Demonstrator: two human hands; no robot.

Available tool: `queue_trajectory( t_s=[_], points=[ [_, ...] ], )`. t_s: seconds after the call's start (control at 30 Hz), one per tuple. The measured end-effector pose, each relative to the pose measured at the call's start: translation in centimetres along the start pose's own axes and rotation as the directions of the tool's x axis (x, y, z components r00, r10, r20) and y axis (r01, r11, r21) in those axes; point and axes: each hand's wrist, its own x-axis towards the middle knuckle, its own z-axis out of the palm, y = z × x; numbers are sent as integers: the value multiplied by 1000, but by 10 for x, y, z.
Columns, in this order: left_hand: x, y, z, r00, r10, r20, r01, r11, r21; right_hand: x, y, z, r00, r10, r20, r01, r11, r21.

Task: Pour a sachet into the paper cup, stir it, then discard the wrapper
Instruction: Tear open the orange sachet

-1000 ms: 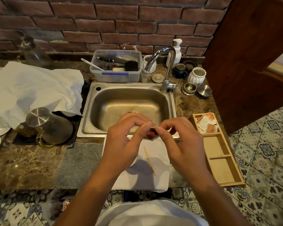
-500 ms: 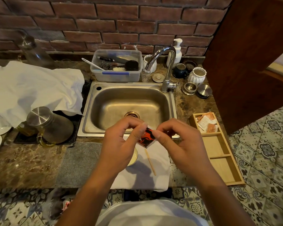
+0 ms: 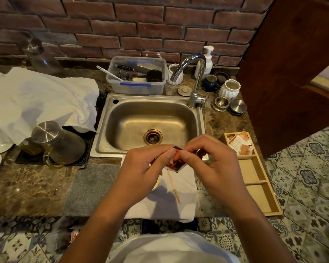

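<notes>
Your sachet (image 3: 176,160) — red and black, with a white edge — is held in the air above the near rim of the sink (image 3: 201,130), over the white cloth (image 3: 179,204) spread on the bench (image 3: 27,186). Your left hand (image 3: 144,173) has its grip clenched on the sachet's left side, thumb and forefinger pinching it. Your right hand (image 3: 211,168) pinches the top right corner in the same way. The two thumbs sit just beside each other on the wrapper.

The paper cup (image 3: 157,184) is almost wholly hidden under your left hand — only a sliver of pale rim shows. The wooden stirrer (image 3: 173,186) lies flat on the cloth, just right of the cup.

Right of the cloth stands a wooden tray (image 3: 254,175), with further sachets in its far compartment. Left of the sink, a glass jug (image 3: 59,143) with a steel lid rests on a dark mat.
</notes>
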Motion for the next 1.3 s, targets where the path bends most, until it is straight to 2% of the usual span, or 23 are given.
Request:
queue_trajectory(
  t_s=[0.1, 0.23, 0.37, 0.63, 0.7, 0.77, 0.9, 1.03, 1.1, 1.3],
  points=[
    [0, 0, -2, 999, 37, -28, -36, 999, 15, 0, 1, 0, 999, 28, -45, -25, 998, 55],
    [0, -3, -3, 998, 38, -41, -38, 999, -1, 0, 0, -3, 991, 65, 118, -84, 982, 167],
    [-2, -1, -3, 998, 47, -49, -51, 996, -79, 1, 4, -4, 997, 18, 76, -19, 1000, 17],
    [2, -1, -5, 992, 109, -55, -111, 994, -25, -1, -1, -4, 997, -2, 83, -1, 999, 34],
    [3, -1, -4, 992, 119, -49, -119, 993, -1, 0, -1, -4, 999, 7, 52, -5, 999, -35],
    [2, -1, -1, 995, 79, -57, -79, 997, 2, -1, 0, -3, 1000, 4, 19, -1, 993, -120],
    [3, 1, 4, 999, -1, -49, -2, 999, -50, -2, -4, -4, 999, 24, 44, -23, 999, -29],
    [3, 1, 2, 982, -189, -29, 172, 938, -301, -4, -6, -8, 994, 109, 15, -111, 984, 137],
    [4, 2, -2, 972, -232, -42, 201, 910, -363, -5, -8, -13, 993, 108, 38, -113, 975, 190],
    [5, 7, 1, 964, -264, 21, 247, 867, -434, -3, -10, -14, 993, -56, 105, 56, 998, 10]
  ],
)
